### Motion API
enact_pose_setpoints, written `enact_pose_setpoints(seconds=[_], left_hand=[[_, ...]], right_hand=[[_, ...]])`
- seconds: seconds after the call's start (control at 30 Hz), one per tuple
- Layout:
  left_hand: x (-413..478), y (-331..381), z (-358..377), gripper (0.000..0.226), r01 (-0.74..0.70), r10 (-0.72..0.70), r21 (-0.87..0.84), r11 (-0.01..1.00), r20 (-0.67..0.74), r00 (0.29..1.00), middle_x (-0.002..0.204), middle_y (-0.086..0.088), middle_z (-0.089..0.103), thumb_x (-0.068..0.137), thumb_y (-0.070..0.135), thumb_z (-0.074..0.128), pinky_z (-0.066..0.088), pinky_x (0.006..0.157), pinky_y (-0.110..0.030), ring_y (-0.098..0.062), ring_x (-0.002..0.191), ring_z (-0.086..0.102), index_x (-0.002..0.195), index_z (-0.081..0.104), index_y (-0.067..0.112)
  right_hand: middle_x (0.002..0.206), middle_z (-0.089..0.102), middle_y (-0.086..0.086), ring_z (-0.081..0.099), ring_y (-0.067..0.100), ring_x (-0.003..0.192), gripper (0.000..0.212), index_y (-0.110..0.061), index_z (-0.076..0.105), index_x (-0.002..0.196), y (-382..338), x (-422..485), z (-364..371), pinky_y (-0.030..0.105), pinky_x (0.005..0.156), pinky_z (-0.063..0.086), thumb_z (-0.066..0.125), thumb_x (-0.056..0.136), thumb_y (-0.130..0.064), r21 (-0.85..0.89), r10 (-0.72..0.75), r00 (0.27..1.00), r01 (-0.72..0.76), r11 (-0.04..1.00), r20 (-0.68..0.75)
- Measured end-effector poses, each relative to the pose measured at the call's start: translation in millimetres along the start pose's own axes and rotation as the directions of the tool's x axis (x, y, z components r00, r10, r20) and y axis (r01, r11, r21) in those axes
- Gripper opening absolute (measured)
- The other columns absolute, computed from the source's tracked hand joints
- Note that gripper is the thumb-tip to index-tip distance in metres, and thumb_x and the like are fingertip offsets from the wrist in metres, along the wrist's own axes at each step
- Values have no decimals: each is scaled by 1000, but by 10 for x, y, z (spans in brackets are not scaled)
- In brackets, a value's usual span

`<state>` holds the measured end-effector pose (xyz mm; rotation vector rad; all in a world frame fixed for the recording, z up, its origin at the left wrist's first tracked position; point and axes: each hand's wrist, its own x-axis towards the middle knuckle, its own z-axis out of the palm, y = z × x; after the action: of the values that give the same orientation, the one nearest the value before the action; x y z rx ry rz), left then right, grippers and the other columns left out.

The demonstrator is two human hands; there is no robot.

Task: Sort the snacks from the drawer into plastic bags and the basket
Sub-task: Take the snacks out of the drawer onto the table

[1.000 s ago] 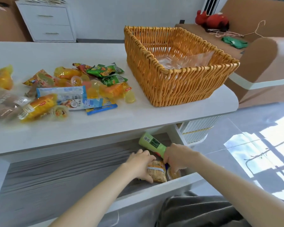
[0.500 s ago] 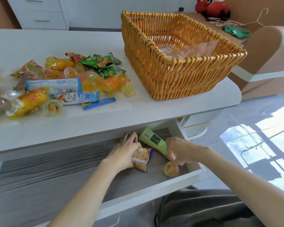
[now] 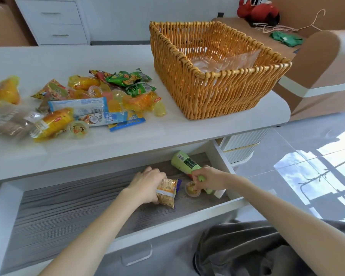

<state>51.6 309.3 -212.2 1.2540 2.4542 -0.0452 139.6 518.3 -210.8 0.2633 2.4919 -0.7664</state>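
The open drawer below the white table holds a few snacks at its right end. My left hand grips a tan biscuit packet. My right hand holds a long green snack pack and its fingertips touch a small jelly cup on the drawer floor. A pile of several snack packets and jelly cups lies on the tabletop at left. The wicker basket stands on the table at right with clear plastic bags inside.
A white chest of drawers stands at the back left. A brown sofa with a red toy, a hanger and green cloth sits at right. Grey fabric lies on my lap under the drawer front.
My left hand has closed round the biscuit packet and stood it more upright. My right hand has shifted slightly along the green pack, its fingers now over the jelly cup.
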Motion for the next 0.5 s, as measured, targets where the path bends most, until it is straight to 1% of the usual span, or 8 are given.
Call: enact_pose_setpoints(seconds=[0.1, 0.2, 0.27, 0.3, 0.37, 0.43, 0.47, 0.5], left_hand=[[-237, -94, -115, 61, 0, 0, -27, 1000, 5, 1000, 114, 5, 55, 68, 39, 80, 37, 77, -30, -18, 111, 45, 120, 51, 25], [-536, -181, -284, 52, -6, 5, -27, 1000, -36, 999, 109, 7, 56, 69, 42, 77, 38, 73, -29, -17, 106, 47, 113, 53, 27], [-754, -232, -415, 49, 5, -7, -39, 999, -63, 998, 106, 9, 56, 70, 45, 74, 43, 75, -30, -14, 103, 47, 111, 52, 30], [-867, -260, -485, 51, 18, -21, -52, 998, -70, 997, 105, 10, 56, 69, 47, 75, 44, 75, -30, -12, 101, 47, 111, 50, 31], [-1100, -345, -631, 60, 62, -70, -119, 991, -65, 995, 103, 10, 55, 66, 48, 79, 43, 69, -27, -9, 95, 48, 111, 45, 32], [-1340, -470, -794, 66, 105, -125, -231, 967, -74, 989, 101, 10, 54, 65, 47, 82, 43, 65, -23, -6, 86, 51, 112, 40, 31], [-1459, -542, -877, 68, 122, -156, -282, 952, -101, 983, 101, 9, 54, 65, 47, 82, 45, 67, -23, -5, 84, 52, 113, 38, 30], [-1563, -629, -947, 69, 141, -195, -329, 934, -136, 971, 103, 8, 54, 65, 48, 82, 48, 73, -25, -7, 85, 54, 114, 38, 30]], right_hand=[[97, 50, 3, 51, 22, 86, 22, -23, 48, 74, -203, -213, -161, 30, 72, 46, 64, 90, -24, -24, -50, 997, 52, 998, 53], [112, 49, 5, 57, 25, 91, 18, -27, 50, 76, -470, -514, -325, 37, 83, 50, 61, 90, -30, -238, -75, 989, 103, 966, 124], [116, 47, 4, 58, 25, 92, 10, -25, 53, 84, -669, -665, -363, 37, 83, 49, 59, 91, -32, -366, -83, 988, 127, 922, 132], [114, 47, 4, 58, 24, 91, 10, -23, 55, 88, -779, -718, -371, 37, 82, 48, 59, 91, -32, -392, -98, 987, 142, 909, 129], [109, 50, 4, 54, 19, 85, 14, -17, 56, 92, -1027, -817, -407, 37, 82, 46, 60, 90, -30, -383, -162, 979, 197, 903, 121], [98, 52, -5, 49, 14, 83, 17, -13, 55, 88, -1253, -892, -484, 34, 82, 44, 61, 90, -29, -304, -240, 965, 262, 916, 106], [92, 50, -12, 48, 11, 83, 19, -13, 54, 85, -1353, -914, -539, 29, 80, 42, 62, 91, -29, -259, -271, 959, 284, 923, 85], [88, 49, -17, 48, 8, 82, 20, -14, 53, 84, -1444, -924, -598, 25, 77, 40, 62, 91, -30, -219, -296, 954, 300, 928, 51]])
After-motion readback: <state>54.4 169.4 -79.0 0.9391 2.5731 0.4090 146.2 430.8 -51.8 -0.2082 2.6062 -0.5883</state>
